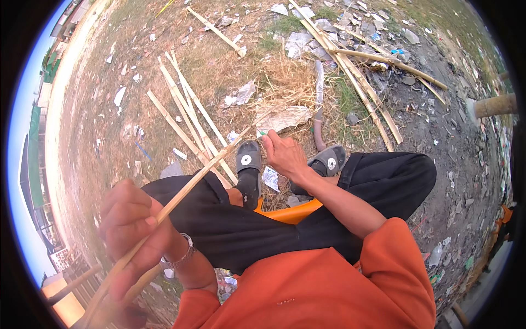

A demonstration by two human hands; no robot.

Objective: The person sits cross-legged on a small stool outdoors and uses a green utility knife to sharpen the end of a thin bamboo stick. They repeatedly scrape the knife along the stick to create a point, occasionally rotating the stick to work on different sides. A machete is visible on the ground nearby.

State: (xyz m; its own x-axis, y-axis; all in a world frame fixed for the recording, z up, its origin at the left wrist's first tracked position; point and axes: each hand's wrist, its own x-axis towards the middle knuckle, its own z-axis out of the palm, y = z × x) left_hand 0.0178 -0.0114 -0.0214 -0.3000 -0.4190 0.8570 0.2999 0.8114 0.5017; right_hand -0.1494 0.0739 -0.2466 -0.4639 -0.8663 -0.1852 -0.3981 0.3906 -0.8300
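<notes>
Our left hand (131, 225) grips the bamboo strip (219, 159) steady while our right hand (285, 156) pinches a green-handled tool (261, 133) against it.

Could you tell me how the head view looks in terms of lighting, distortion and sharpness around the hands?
In the head view, daylight is soft and even, with no hard shadows or glare; the fisheye bends the horizon into a curve at the left rim and leaves black corners; the left hand gripping the bamboo strip looms large and slightly soft, while the right hand farther along the strip is sharper.
</notes>
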